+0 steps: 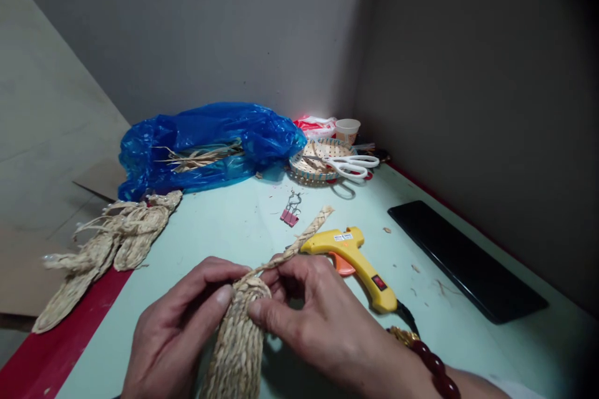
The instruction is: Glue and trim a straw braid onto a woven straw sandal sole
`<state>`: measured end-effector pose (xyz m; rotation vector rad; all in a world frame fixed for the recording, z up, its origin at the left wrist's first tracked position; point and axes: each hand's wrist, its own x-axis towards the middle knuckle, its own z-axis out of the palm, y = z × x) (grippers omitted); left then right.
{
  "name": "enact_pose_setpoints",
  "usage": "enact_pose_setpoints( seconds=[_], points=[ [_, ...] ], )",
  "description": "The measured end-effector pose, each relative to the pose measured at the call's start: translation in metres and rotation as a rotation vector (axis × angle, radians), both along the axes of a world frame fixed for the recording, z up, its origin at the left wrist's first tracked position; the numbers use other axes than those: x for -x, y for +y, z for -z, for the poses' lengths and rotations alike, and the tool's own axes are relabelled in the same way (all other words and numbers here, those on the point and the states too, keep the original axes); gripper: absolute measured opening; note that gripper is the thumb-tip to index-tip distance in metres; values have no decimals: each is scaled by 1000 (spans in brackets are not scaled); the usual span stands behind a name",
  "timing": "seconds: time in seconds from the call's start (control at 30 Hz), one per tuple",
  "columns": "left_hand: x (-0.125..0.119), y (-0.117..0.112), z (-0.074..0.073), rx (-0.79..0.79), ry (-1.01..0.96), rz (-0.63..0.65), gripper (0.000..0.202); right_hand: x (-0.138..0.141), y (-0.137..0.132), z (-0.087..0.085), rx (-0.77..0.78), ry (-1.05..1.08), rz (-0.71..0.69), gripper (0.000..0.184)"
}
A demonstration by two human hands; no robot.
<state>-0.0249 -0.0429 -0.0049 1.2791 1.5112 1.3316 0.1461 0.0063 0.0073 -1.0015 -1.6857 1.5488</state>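
A long woven straw sole (238,336) with a rounded top end stands between my hands at the bottom middle. My left hand (180,324) pinches its upper left edge between thumb and fingers. On the other side, my right hand (309,305) presses its thumb on the sole's upper right edge, with the fingers behind. From the top of the sole a braided straw strip (309,230) runs up and right, past my right fingers. The strip's free end reaches over the tip of a yellow glue gun (358,262) with an orange trigger, lying just beyond my right hand.
A pink binder clip (289,217) lies mid-table. Behind are a blue plastic bag (210,121) with loose straw (201,157), a basket (304,171), white-handled scissors (358,165) and a paper cup (347,129). Straw slippers (140,227) lie left; a black flat tray-like object (463,262) lies right.
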Motion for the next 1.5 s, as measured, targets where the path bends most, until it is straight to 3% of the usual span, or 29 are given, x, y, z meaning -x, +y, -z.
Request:
enact_pose_setpoints(
  seconds=[0.23, 0.53, 0.7, 0.83, 0.93, 1.03, 1.17, 1.33, 1.5],
  points=[
    [-13, 0, -1, -62, 192, -140, 4, -1, 1, 5, -36, -79, 14, 14],
    [-10, -1, 12, -332, 497, -41, 20, 0, -1, 10, -23, -45, -25, 15],
    [-17, 3, -1, -280, 413, -118, 11, -1, -1, 6, -19, 42, -58, 12],
    [-17, 7, -18, -65, 188, -164, 2, -3, 1, -2, -32, 36, -64, 11],
    [-8, 9, -23, 62, 49, -121, 13, -5, 1, -3, -36, 79, -52, 16],
    [1, 11, -20, 106, 58, -48, 17, -5, 1, -1, -15, 207, -55, 20],
    [-3, 12, -14, 40, 67, -1, 10, 0, 3, 4, 30, 254, -22, 20],
    [-15, 9, -9, -134, 239, 13, 11, 9, 4, 9, 124, 289, 76, 23],
    [-17, 4, -3, -110, 221, -44, 10, 10, 4, 10, 206, 350, 108, 20]
  ],
)
